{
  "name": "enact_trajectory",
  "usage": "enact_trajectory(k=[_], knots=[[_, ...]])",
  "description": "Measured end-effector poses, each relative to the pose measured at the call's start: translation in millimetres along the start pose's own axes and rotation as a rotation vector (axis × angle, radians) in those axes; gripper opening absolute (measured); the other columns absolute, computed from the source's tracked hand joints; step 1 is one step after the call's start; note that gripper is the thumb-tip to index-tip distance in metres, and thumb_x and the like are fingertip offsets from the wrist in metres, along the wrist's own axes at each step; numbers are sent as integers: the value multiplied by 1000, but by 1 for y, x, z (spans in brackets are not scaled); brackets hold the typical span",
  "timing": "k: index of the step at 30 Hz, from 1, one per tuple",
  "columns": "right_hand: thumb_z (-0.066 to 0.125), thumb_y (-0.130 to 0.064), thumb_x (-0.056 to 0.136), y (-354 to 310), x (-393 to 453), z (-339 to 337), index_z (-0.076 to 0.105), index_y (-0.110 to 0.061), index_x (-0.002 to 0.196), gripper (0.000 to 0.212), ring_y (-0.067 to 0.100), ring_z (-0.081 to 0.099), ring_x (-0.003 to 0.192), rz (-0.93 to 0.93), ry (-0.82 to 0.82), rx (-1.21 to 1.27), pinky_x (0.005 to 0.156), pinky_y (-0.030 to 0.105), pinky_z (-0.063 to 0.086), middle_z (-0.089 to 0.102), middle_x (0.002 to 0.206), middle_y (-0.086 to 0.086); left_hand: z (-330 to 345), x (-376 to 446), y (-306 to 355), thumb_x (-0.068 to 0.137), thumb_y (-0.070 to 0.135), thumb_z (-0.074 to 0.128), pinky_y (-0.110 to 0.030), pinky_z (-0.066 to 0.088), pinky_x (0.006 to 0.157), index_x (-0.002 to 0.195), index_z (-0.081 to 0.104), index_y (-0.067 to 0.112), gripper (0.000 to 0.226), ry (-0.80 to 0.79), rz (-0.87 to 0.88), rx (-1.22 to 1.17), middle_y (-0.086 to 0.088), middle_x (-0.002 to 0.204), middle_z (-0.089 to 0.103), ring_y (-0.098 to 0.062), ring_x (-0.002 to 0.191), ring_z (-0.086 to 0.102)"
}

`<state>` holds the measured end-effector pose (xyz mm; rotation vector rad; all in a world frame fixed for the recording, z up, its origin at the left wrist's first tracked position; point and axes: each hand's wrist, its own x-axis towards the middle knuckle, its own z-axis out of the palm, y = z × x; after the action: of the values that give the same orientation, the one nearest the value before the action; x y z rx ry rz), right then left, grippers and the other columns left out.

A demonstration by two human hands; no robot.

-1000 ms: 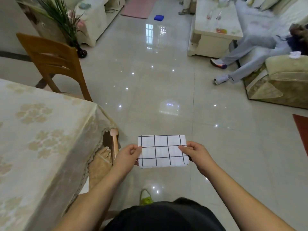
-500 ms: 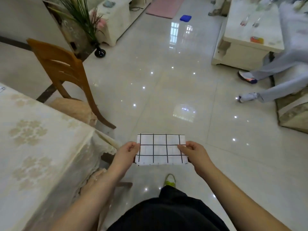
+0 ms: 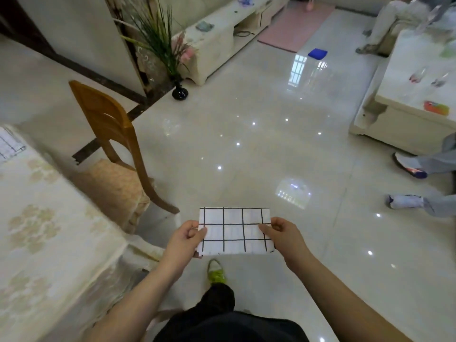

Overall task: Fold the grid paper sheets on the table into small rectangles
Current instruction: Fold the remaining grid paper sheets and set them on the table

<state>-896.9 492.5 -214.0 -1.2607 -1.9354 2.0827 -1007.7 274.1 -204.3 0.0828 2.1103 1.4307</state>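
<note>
A folded white grid paper [image 3: 235, 230] with black lines hangs in the air over the floor, level and flat. My left hand [image 3: 186, 239] pinches its left edge and my right hand [image 3: 283, 235] pinches its right edge. The table [image 3: 49, 230] with its floral cloth lies to my left, apart from the paper. Another grid paper sheet [image 3: 8, 144] lies on the table at the far left edge of view, partly cut off.
A wooden chair [image 3: 111, 134] with a cushion stands beside the table. A black vase with plants [image 3: 179, 92] is on the glossy floor ahead. A white coffee table [image 3: 407, 104] and a seated person's legs [image 3: 424, 183] are on the right.
The view has swung left and up, bringing the chair, the vase and the sheet on the table into sight. Both hands keep the same hold on the folded paper.
</note>
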Motion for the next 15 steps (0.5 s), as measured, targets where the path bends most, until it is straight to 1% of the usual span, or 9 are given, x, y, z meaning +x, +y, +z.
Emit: enact_trajectory(k=[2, 5, 6, 8, 9, 11, 12, 14, 15], knots=[[69, -11, 86, -15, 27, 7, 69, -9, 87, 2, 25, 70, 79, 7, -22, -20, 75, 44, 57, 75, 86, 10, -3, 26, 10, 95, 12, 60, -17, 40, 40, 78, 52, 17, 19, 33, -5, -29, 12, 51, 26, -3, 47, 30], [69, -11, 86, -43, 72, 21, 69, -11, 83, 3, 21, 68, 73, -1, -46, -48, 68, 38, 55, 74, 76, 3, -12, 74, 23, 96, 19, 58, -20, 46, 46, 89, 56, 18, 8, 34, -47, -92, 14, 49, 32, -1, 50, 37], [68, -11, 86, -54, 87, 26, 69, -13, 81, 6, 18, 67, 70, -15, -61, -60, 65, 34, 53, 72, 72, 0, -17, 90, 27, 96, 21, 58, -24, 49, 49, 92, 57, 19, 5, 22, -73, -132, 14, 52, 34, -3, 55, 39], [68, -12, 87, -77, 118, 39, 67, -17, 73, 15, 12, 63, 64, -31, -76, -86, 61, 28, 47, 68, 64, -7, -26, 125, 35, 95, 22, 60, -29, 54, 51, 96, 58, 19, 4, 6, -129, -207, 7, 62, 36, -9, 64, 39], [68, -12, 87, -86, 132, 44, 67, -18, 72, 16, 12, 63, 63, -23, -79, -94, 61, 28, 47, 69, 64, -7, -30, 138, 40, 94, 21, 61, -30, 55, 50, 99, 57, 18, 6, 11, -159, -234, 4, 66, 35, -11, 65, 39], [67, -10, 87, -103, 154, 55, 68, -17, 77, 12, 13, 67, 66, -10, -80, -86, 63, 30, 51, 73, 70, -4, -39, 164, 50, 94, 18, 61, -30, 56, 50, 104, 57, 15, 11, 21, -176, -250, 1, 68, 32, -11, 64, 38], [68, -11, 87, -112, 165, 60, 69, -16, 79, 10, 15, 68, 68, -13, -80, -82, 66, 32, 52, 74, 73, -1, -43, 176, 55, 94, 17, 61, -31, 57, 50, 103, 57, 13, 11, 19, -163, -243, 1, 67, 30, -11, 63, 38], [68, -12, 87, -129, 185, 70, 71, -15, 82, 6, 20, 68, 74, -21, -79, -96, 70, 39, 52, 75, 78, 3, -52, 197, 69, 94, 16, 61, -31, 57, 52, 91, 57, 13, 6, 24, -139, -237, 1, 66, 28, -9, 59, 37], [68, -13, 87, -138, 195, 75, 72, -15, 84, 5, 21, 68, 77, -29, -78, -100, 73, 41, 53, 75, 81, 4, -56, 207, 76, 94, 16, 61, -31, 57, 52, 84, 56, 15, 12, 32, -132, -233, 2, 66, 28, -7, 56, 37]])
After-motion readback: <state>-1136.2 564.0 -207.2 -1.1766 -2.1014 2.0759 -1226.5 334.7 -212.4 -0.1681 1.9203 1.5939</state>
